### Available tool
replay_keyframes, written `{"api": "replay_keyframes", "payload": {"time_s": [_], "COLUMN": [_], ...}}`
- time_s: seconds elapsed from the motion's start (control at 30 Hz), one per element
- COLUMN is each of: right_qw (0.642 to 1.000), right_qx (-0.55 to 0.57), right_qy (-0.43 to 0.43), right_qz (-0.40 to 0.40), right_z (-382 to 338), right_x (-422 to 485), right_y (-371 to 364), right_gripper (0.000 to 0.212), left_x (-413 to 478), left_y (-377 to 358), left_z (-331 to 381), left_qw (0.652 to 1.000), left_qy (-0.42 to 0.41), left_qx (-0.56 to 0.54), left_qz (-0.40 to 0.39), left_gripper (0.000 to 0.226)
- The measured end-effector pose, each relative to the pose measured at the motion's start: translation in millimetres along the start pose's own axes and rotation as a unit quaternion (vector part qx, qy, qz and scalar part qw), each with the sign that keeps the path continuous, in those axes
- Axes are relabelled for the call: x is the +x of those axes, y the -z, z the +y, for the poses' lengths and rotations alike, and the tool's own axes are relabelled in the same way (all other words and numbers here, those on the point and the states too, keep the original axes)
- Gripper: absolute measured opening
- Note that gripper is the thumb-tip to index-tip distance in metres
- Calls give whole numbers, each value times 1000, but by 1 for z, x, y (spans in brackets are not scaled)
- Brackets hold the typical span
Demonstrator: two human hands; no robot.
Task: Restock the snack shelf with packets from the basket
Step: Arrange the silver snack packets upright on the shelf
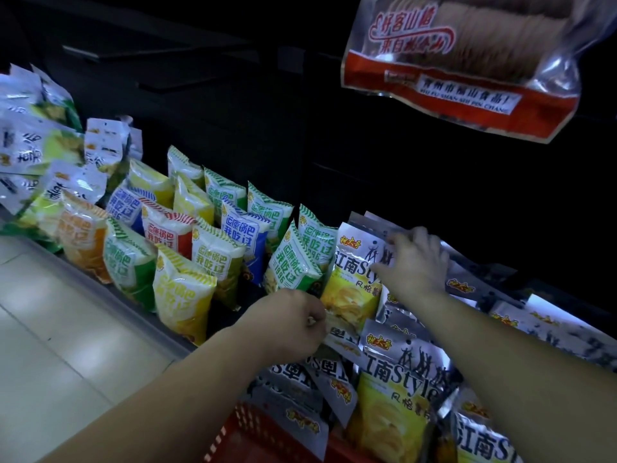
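1. The red basket [240,432] sits nearest, with silver-and-yellow packets [394,406] piled over it. They look light, crinkly and slick.
2. The left hand [293,324] is curled tight and pinches the lower corner of an upright packet [350,292] at the shelf [133,312] front.
3. The right hand [417,262] lies over that packet's top edge. I cannot tell whether it grips.
4. The contents are probably brittle, so hold by the sealed edges rather than the puffed middle.
5. Striped packets [213,262] stand in rows beyond.

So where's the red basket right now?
The red basket sits at the bottom middle of the head view, just below the left forearm, with silver and yellow packets piled over its right side.
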State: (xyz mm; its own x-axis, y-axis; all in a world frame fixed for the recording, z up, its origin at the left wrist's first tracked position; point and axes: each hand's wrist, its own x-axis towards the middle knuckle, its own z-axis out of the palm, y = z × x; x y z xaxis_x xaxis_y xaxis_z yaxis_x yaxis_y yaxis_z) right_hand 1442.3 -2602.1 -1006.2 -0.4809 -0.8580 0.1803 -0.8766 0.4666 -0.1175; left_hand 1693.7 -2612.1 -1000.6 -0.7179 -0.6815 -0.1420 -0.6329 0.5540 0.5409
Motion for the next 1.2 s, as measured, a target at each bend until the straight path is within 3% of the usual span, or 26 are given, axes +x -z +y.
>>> {"api": "replay_keyframes", "payload": {"time_s": [0.07,0.17,0.47,0.6,0.67,0.77,0.9,0.97,1.03,1.1,1.2], "right_qw": [1000,999,981,936,923,907,850,820,802,779,763], "right_qx": [6,31,173,338,360,397,518,568,593,617,632], "right_qy": [14,36,33,100,126,128,73,29,-23,-68,-80], "right_qz": [-12,-17,79,-3,-42,-59,-59,-60,-66,-90,-114], "right_z": [-2,-9,-8,-18,-24,-28,-34,-36,-34,-32,-32], "right_x": [5,7,-1,-14,-26,-43,-71,-90,-109,-129,-155], "right_y": [3,5,23,64,94,140,191,207,216,226,238], "right_gripper": [52,22,15,19,16,15,15,14,16,19,21], "left_x": [0,2,-1,-6,-11,-22,-49,-66,-78,-94,-114], "left_y": [1,2,3,14,27,54,85,96,102,105,103], "left_z": [0,1,-2,10,20,35,66,85,96,106,122], "left_qw": [1000,1000,999,999,994,961,896,881,893,900,880], "left_qy": [4,5,0,5,29,62,29,20,28,24,1], "left_qx": [-2,-3,1,6,4,-151,-397,-426,-398,-405,-465], "left_qz": [6,20,32,38,103,223,198,206,211,159,96], "left_gripper": [29,27,30,32,30,26,34,29,27,34,33]}}
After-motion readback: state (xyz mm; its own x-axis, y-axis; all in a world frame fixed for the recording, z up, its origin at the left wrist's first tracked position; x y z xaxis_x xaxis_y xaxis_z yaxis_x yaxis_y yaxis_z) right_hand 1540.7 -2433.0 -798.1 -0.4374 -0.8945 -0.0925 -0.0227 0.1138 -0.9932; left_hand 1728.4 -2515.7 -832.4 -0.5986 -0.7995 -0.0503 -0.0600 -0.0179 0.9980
